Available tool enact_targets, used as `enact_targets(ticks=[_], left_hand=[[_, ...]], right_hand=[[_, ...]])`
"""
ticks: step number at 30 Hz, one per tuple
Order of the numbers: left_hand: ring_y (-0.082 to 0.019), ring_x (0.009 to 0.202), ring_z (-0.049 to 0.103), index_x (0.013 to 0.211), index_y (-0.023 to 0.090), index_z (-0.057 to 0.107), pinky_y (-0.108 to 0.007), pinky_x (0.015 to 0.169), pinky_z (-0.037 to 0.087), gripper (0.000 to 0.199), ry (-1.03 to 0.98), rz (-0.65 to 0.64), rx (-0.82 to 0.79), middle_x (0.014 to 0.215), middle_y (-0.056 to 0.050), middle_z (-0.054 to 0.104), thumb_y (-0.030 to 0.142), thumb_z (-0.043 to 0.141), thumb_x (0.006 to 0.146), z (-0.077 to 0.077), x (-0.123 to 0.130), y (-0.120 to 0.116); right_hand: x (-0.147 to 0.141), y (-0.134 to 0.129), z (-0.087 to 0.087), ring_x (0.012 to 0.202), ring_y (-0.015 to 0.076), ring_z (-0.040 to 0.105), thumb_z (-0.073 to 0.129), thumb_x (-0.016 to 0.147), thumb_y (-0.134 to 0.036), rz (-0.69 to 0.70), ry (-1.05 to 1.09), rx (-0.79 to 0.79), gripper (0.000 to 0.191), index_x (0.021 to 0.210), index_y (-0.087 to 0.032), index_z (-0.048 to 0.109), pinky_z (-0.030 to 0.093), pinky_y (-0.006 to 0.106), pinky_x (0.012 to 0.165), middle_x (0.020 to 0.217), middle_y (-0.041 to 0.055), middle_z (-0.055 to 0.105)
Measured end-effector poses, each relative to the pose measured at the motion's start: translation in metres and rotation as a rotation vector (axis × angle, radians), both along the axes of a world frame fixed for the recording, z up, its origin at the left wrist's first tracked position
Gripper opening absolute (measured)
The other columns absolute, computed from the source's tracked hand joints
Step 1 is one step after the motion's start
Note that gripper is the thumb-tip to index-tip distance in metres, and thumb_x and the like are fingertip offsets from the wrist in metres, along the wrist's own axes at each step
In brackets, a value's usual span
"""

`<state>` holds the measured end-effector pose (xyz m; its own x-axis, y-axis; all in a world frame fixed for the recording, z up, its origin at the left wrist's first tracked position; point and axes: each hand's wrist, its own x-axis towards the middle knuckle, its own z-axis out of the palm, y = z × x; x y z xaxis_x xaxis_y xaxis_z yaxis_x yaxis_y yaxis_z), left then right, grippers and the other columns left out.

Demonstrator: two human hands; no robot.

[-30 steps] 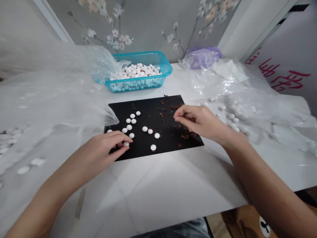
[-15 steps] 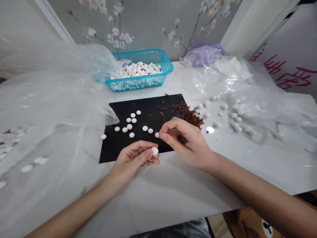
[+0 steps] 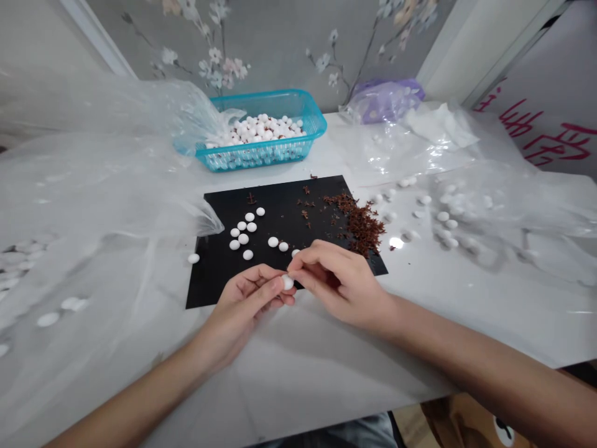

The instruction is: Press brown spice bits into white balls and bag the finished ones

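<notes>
a white tabletop (image 3: 280, 373) with a glossy finish stands against a gray wall panel (image 3: 275, 43) printed with pale blossoms on thin branches, while red handwriting (image 3: 555, 140) marks a pale surface at far right. a black mat (image 3: 280, 208) lies at an angle on the tabletop, just in front of a blue plastic basket (image 3: 305, 118) filled with white balls and reddish-brown bits. clear plastic bags (image 3: 102, 180) spread across the left side; more clear plastic (image 3: 387, 155) covers the right, with a purple bag (image 3: 389, 99) near the wall and loose white pieces (image 3: 443, 216) scattered about.

over the near edge of the mat, a small white ball (image 3: 288, 283), smooth, matte and rounded, sits clamped between the thumb and fingers of the left hand (image 3: 252, 298), its lower side partly hidden by them. the right hand (image 3: 342, 283) meets it from the other side, thumb and forefinger pinched together at the ball's upper edge; whether anything is between those fingertips is too small to tell. similar white pieces (image 3: 248, 254) dot the mat's left and middle, slightly flattened in look, and a heap of reddish-brown, star-like bits (image 3: 366, 230) spills over its right edge onto the tabletop.
</notes>
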<state>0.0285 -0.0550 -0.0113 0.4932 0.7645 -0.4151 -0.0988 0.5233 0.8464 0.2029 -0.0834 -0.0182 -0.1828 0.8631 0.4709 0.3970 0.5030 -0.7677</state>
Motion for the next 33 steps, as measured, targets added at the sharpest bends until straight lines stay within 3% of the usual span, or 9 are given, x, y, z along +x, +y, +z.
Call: enact_targets(ticks=[6,16,24,29,33], left_hand=[[-0.005,0.056,0.053,0.064,0.018,0.066,-0.013,0.059,0.044,0.02,0.006,0.004,-0.005,0.061,0.003,0.06,0.036,0.074,0.07,0.001,-0.001,0.0],[-0.005,0.058,0.055,0.065,0.018,0.068,-0.012,0.06,0.046,0.018,-0.023,0.022,-0.02,0.063,0.003,0.063,0.033,0.074,0.07,-0.001,-0.004,0.001],[-0.005,0.055,0.055,0.065,0.018,0.068,-0.012,0.056,0.045,0.017,-0.003,-0.031,-0.015,0.059,0.002,0.062,0.033,0.074,0.07,-0.001,-0.004,0.004],[-0.01,0.056,0.056,0.07,0.02,0.068,-0.021,0.057,0.046,0.022,0.184,-0.068,0.257,0.062,0.001,0.063,0.04,0.074,0.067,0.008,-0.012,0.018],[-0.01,0.056,0.05,0.074,0.021,0.068,-0.022,0.053,0.039,0.02,0.538,-0.097,0.607,0.07,0.001,0.064,0.041,0.069,0.071,0.018,-0.022,0.032]], right_hand=[[-0.003,-0.001,-0.001,0.048,0.0046,0.039,0.062,0.081,-0.022,-0.014,0.101,0.003,0.011,0.089,-0.018,0.058,0.037,0.018,0.044,0.066,-0.0041,0.046],[-0.01,-0.002,-0.003,0.047,0.0043,0.037,0.06,0.082,-0.022,-0.015,0.17,-0.059,0.007,0.087,-0.017,0.061,0.035,0.017,0.044,0.061,-0.0052,0.043],[-0.004,0.001,0.002,0.05,0.0058,0.04,0.06,0.082,-0.026,0.033,0.114,-0.033,0.01,0.084,-0.017,0.062,0.035,0.017,0.044,0.062,-0.0033,0.047],[0.033,0.015,0.029,0.048,0.0038,0.04,0.065,0.078,-0.028,0.122,0.008,-0.156,0.016,0.088,-0.015,0.063,0.035,0.017,0.045,0.068,-0.0021,0.053],[0.06,0.022,0.041,0.049,0.0044,0.041,0.061,0.078,-0.021,0.18,-0.22,-0.371,0.007,0.081,-0.016,0.065,0.033,0.018,0.044,0.066,-0.002,0.056]])
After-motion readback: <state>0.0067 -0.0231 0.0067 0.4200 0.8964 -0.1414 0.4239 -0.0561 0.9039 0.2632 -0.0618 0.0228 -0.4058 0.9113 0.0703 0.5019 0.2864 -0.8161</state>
